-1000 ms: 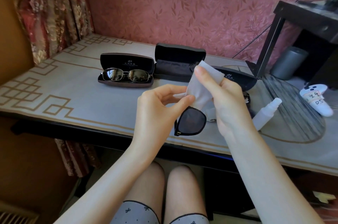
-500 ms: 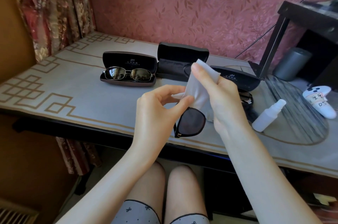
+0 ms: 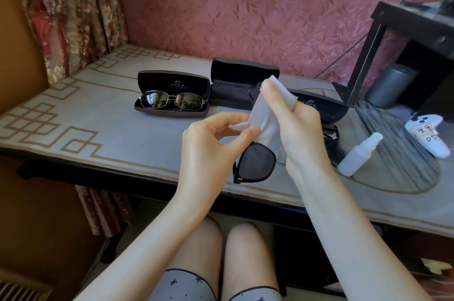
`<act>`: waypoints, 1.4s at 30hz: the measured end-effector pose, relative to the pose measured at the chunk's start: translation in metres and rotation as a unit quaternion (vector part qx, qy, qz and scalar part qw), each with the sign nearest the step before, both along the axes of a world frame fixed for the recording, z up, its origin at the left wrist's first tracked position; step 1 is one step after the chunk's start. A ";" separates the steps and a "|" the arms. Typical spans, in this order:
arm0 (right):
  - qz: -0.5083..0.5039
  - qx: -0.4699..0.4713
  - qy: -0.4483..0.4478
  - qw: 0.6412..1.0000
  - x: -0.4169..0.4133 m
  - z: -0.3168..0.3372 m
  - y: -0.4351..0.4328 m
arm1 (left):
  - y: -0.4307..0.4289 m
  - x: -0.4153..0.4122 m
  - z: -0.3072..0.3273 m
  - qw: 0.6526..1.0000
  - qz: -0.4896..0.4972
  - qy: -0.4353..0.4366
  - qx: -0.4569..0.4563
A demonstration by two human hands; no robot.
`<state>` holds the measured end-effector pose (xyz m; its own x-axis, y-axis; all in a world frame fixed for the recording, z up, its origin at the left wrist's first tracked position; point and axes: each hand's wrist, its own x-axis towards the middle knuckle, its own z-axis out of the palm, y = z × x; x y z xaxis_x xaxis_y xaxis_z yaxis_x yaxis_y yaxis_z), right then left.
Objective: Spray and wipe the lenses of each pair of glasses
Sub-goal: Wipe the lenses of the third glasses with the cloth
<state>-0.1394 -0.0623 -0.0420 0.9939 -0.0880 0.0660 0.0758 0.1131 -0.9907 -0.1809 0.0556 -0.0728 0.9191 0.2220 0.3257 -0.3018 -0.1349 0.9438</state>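
Left rear of the table: one open case holds metal-framed sunglasses, lenses up, laid out within reach for treatment. Just right of it, against the rear edge, a second open case stands empty, probably the home of the pair in hand.

Above the front edge, centre: the left hand pinches the black-framed sunglasses by the upper rim, thumb against curled fingers, with a fold of the cleaning cloth apparently caught under the thumb. This steadies the frame. The right hand grips the cloth, forefinger extended along it and the other fingers curled, positioned to rub a lens.

Behind that hand lies a third case, with another dark pair largely hidden. Near the right front, one spray bottle lies tilted.

Count: three cases, three pairs, one cloth, one bottle.
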 end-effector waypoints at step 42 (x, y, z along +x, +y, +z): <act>0.075 -0.042 -0.030 0.996 0.002 -0.008 -0.020 | 0.001 -0.001 0.008 0.997 -0.010 0.008 -0.071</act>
